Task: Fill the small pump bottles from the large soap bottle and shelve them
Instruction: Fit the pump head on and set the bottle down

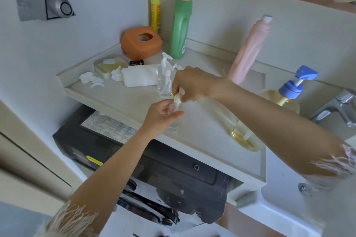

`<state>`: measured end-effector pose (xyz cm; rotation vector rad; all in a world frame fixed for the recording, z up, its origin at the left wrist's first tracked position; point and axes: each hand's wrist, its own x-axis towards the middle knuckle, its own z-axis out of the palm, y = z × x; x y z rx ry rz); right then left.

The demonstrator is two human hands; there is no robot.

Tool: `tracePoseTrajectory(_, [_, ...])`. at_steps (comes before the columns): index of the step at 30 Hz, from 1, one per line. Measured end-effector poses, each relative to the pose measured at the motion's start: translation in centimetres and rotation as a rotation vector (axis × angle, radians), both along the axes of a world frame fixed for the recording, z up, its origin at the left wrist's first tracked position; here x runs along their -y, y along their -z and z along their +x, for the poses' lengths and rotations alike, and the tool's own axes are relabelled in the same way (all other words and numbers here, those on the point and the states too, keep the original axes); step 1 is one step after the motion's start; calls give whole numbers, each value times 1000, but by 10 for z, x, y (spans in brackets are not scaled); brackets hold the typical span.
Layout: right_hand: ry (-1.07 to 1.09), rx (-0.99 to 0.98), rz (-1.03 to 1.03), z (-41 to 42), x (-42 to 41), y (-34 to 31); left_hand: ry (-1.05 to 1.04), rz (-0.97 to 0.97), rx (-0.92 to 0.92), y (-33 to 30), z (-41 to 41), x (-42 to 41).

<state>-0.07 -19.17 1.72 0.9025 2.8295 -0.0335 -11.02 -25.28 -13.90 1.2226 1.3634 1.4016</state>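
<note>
Now, left hand [163,115] gripping clear small plastic bottle [174,121], right hand [189,84] pinching its white pump [177,98].

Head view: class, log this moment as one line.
left hand: holds small bottle | right hand: pinches pump top | stage: capping

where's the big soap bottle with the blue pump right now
In the head view, the large soap bottle stands at the right end of the white shelf, just behind the right forearm, between the pink bottle and the faucet.
</note>
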Motion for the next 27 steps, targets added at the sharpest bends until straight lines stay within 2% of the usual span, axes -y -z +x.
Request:
tracePoseTrajectory(4, [32,76,-16,-6,-5,18,-7,12,2,1,0,2])
tracePoseTrajectory(9, [87,105,191,-7,-5,28,-5,36,1,5,0,2])
tracePoseTrajectory(13, [-17,89,-23,-2,-9,16,-13,33,0,9,-2,1])
tracePoseTrajectory(18, [41,102,273,-14,-2,28,-11,31,-43,9,-2,-1])
tracePoseTrajectory(22, [-59,181,106,-14,-9,17,-19,4,-32,12,-3,-1])
tracePoseTrajectory(26, [27,152,248,-16,-6,29,-17,9,-65,5,-3,-2])
tracePoseTrajectory(27, [36,154,217,-16,-6,29,-9,5,-70,5,-3,-2])
